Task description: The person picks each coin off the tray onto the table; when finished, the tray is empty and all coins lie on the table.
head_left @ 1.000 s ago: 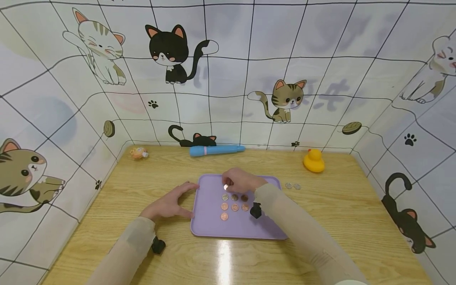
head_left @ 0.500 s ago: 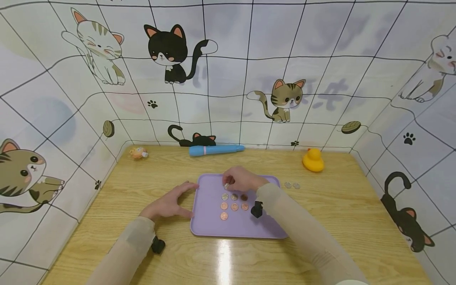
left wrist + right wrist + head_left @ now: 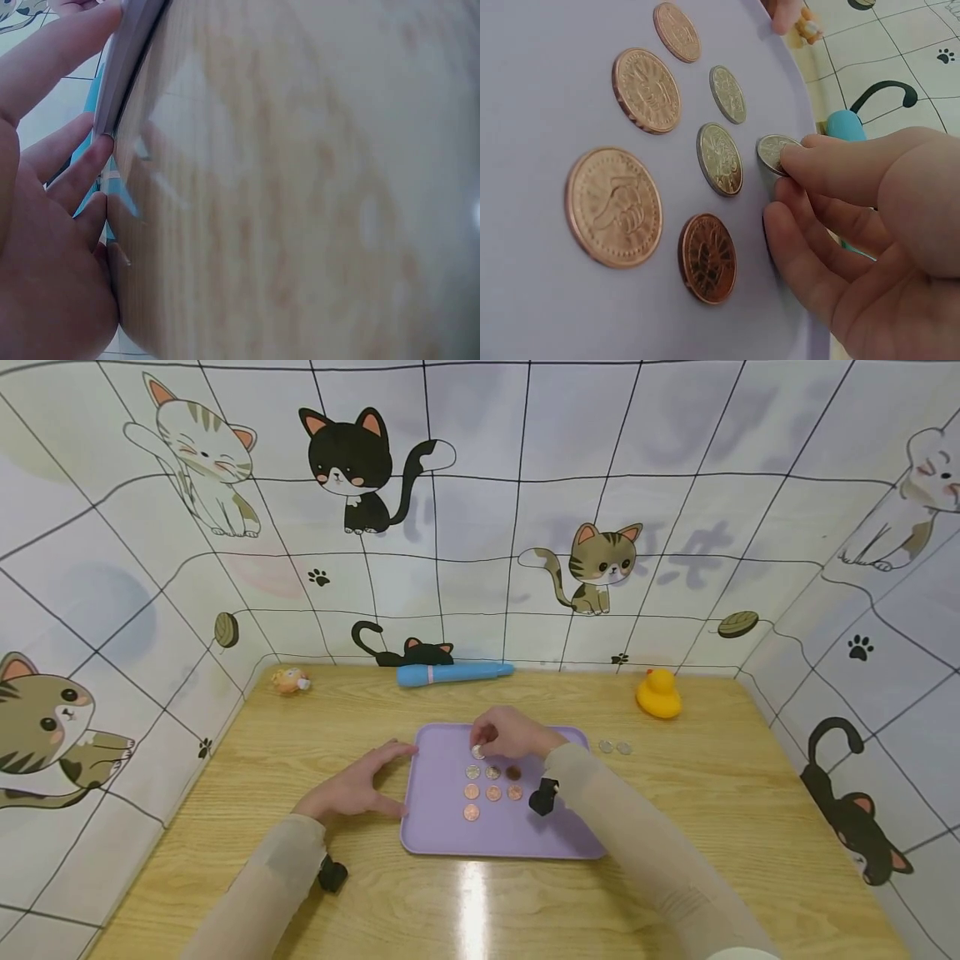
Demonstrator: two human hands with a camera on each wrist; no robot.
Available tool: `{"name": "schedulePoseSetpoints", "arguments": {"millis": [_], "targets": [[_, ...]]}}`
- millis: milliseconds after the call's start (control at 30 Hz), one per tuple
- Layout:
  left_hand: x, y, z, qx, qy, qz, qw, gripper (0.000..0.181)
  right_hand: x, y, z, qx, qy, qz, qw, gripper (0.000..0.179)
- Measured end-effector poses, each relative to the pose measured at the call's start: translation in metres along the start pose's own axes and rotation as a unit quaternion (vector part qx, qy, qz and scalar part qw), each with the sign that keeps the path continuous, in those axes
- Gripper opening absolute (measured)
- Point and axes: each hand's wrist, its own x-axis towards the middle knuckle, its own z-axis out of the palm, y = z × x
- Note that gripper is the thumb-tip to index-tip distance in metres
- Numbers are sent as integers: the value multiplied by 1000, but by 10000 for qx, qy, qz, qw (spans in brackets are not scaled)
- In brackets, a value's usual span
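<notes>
Purple tray (image 3: 435, 831): at its left edge your L hand (image 3: 356, 787) touches, spread; on it, 7 coins (image 3: 493, 792) — 5 copper, 2 silvery — look done; over its back part your R hand (image 3: 513, 732) pinches an 8th coin (image 3: 771, 150), silvery, prob. not placed yet; just right of it, 2 more coins (image 3: 606, 747), silvery, seem left.

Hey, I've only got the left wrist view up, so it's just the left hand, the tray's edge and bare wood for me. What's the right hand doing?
Observer: The right hand pinches a silver-coloured coin near the far edge of the tray.
Operator: Besides that one, how many coins show on the tray?
Observer: Seven coins show there in the head view.
Operator: Any others off the tray?
Observer: Yes: two more coins lie on the table, just right of the tray.
</notes>
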Motion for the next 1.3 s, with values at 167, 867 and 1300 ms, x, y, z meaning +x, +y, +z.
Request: {"name": "schedulePoseSetpoints", "arguments": {"millis": [167,867,1300], "targets": [[-1,2,1,3,-7,-24,10000,98,-5,2,-1,139,112,231,9996,8],[-1,0,2,-70,-9,153,9999,97,-66,21,-23,498,642,192,9965,9],[2,0,1,36,-9,285,9996,97,-131,51,-54,1122,1078,686,9854,12]]}}
